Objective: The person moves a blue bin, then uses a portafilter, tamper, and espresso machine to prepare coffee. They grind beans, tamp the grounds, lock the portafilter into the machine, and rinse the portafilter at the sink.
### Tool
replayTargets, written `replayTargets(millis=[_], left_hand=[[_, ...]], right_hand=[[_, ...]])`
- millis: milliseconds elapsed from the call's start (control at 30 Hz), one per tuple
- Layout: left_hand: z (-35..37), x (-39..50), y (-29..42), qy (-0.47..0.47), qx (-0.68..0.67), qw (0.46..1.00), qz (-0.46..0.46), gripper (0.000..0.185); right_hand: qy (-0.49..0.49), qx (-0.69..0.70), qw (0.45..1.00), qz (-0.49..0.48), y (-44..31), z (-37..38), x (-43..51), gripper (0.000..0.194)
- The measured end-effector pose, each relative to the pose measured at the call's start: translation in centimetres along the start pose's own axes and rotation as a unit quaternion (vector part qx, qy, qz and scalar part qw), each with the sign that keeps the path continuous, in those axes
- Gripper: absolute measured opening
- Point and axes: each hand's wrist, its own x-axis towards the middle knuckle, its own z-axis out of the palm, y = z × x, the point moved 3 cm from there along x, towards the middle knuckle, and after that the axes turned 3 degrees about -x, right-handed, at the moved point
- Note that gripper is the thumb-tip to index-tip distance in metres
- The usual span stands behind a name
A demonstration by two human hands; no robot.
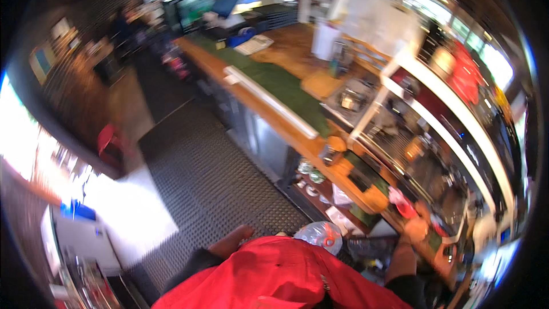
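Note:
The picture is blurred. My left hand (245, 231) is low in front of me, mostly hidden by the red garment (279, 270) on my body; its fingers do not show clearly. A clear plastic container (319, 236) with an orange ring-like part is just right of the garment's upper edge. Whether my left hand touches it is hidden. My right hand (415, 227) reaches to the wooden counter's edge at the lower right. A pink and red item (402, 202) is just beyond it. Blur hides what the right fingers do.
A long wooden counter (274, 116) runs diagonally, with a white strip (270, 101) along it. Shelves beneath hold bowls (316, 176) and papers. Black rubber matting (206, 167) covers the floor. A white-framed display case (454, 107) stands right. A white chest (85, 238) is left.

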Motion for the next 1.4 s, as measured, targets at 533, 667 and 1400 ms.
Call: replayTargets(millis=[533, 667, 1400], left_hand=[[-7.0, 5.2, 5.2, 0.116, 0.115, 0.976, 0.144, 0.033], [-8.3, 7.9, 7.5, 0.092, 0.135, 0.972, 0.166, 0.034], [-10.4, 12.6, 12.3, 0.062, 0.161, 0.966, 0.192, 0.034]], right_hand=[[0.124, 0.006, 0.989, 0.080, -0.4, -0.8, -0.6, 0.024], [0.130, 0.015, 0.987, 0.094, -0.3, -0.3, -0.8, 0.024], [0.126, 0.041, 0.985, 0.112, -0.2, -0.3, -0.7, 0.023]])
